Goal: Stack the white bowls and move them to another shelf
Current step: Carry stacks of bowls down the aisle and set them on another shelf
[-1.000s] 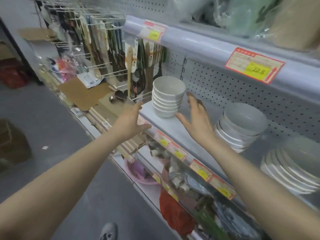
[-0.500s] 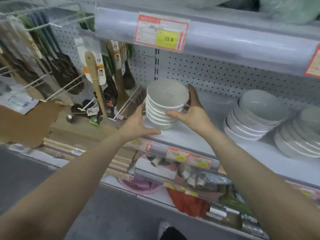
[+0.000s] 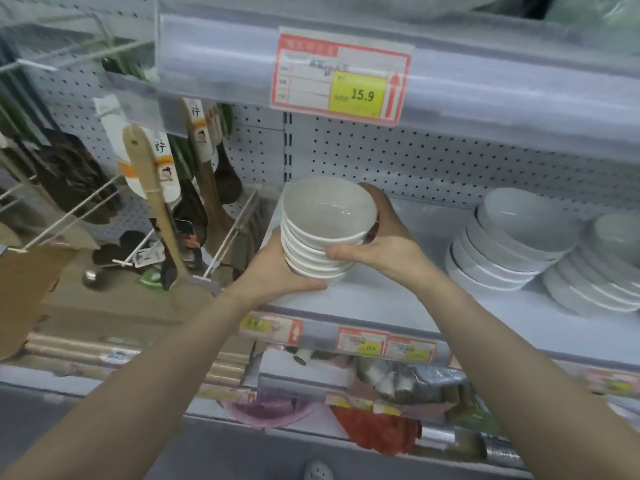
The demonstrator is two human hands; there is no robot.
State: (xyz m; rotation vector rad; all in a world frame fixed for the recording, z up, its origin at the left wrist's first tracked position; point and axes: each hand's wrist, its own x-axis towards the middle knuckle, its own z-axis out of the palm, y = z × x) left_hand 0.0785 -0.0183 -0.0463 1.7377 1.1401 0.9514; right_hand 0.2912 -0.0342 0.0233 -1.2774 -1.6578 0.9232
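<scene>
The stack of white bowls (image 3: 322,237) sits tilted at the left end of the shelf (image 3: 398,299). The left hand (image 3: 273,271) cups its base, and the right hand (image 3: 384,237) has its fingers (image 3: 346,252) curled round the side.

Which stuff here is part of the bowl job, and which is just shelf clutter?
Job:
- white bowl stack
- left hand, gripping the stack's base
- right hand, gripping its right side
- shelf beneath it

Lying about:
- wider dish stacks
- 15.9 price tag
- hanging wooden spatula
</scene>
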